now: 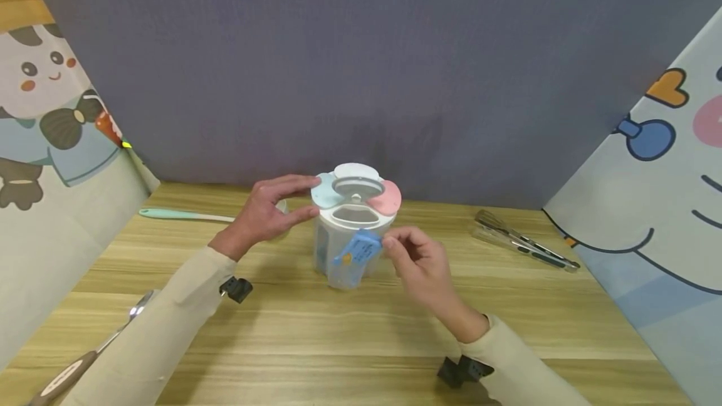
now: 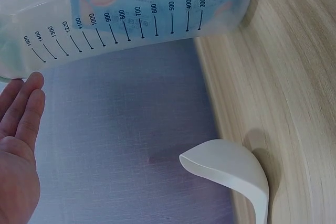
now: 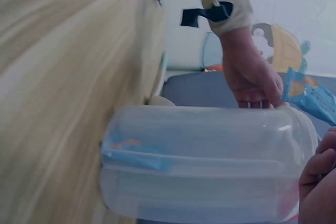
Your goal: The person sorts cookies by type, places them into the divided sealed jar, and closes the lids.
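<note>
A clear plastic storage container (image 1: 325, 240) with a measuring scale stands upright on the wooden table. Its lid has light blue, white and pink flaps; one flap is raised above an opening at the front. A blue printed packet (image 2: 157, 3) shows through the container wall. My left hand (image 1: 271, 205) touches the lid's left side, fingers extended and thumb apart. At the front right, my right hand (image 1: 420, 262) pinches another blue packet (image 1: 363, 246) by its edge, just below the lid's rim. In the right wrist view this packet (image 3: 312, 98) appears beside the lid end.
Behind my left hand lies a white ladle (image 2: 226, 163) with a mint-green handle (image 1: 169, 213). A metal utensil with a brown handle (image 1: 64, 378) is partly hidden by my left sleeve. Metal tongs (image 1: 541, 252) lie at the right. A grey panel (image 1: 361, 67) borders the back.
</note>
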Demonstrator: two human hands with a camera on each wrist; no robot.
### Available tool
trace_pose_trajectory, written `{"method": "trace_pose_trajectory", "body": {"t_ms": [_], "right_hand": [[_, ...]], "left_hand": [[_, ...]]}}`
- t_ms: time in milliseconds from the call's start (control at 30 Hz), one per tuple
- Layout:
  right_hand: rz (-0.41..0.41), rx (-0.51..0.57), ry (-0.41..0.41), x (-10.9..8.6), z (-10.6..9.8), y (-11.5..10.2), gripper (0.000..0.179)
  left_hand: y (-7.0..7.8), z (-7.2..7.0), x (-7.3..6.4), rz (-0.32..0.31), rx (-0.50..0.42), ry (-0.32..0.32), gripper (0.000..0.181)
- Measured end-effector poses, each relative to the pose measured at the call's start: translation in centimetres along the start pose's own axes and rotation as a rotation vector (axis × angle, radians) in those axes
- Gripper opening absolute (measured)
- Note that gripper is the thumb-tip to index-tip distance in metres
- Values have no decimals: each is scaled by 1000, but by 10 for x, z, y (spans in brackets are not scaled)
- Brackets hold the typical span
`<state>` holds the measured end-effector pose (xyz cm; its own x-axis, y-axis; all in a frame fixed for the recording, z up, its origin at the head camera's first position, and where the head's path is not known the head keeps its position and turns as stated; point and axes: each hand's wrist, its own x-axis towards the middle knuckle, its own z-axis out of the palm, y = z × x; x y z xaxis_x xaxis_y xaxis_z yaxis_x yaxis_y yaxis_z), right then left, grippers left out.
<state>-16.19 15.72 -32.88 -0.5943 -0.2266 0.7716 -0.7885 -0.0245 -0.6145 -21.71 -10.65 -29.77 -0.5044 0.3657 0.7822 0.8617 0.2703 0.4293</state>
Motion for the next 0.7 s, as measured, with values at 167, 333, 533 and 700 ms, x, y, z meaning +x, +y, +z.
{"method": "trace_pose_trajectory", "body": {"t_ms": [167, 333, 533, 700], "right_hand": [[23, 22, 77, 12, -5, -3, 9], [30, 49, 148, 21, -8, -2, 10], [14, 11, 230, 33, -14, 0, 11], [21, -12, 269, 44, -18, 0, 12]], "left_hand": [[0, 0, 0, 10, -9, 4, 46], [-1, 0, -1, 14, -16, 8, 46], [-4, 1, -1, 27, -28, 12, 45], [-3, 1, 0, 22, -26, 9, 44]]}}
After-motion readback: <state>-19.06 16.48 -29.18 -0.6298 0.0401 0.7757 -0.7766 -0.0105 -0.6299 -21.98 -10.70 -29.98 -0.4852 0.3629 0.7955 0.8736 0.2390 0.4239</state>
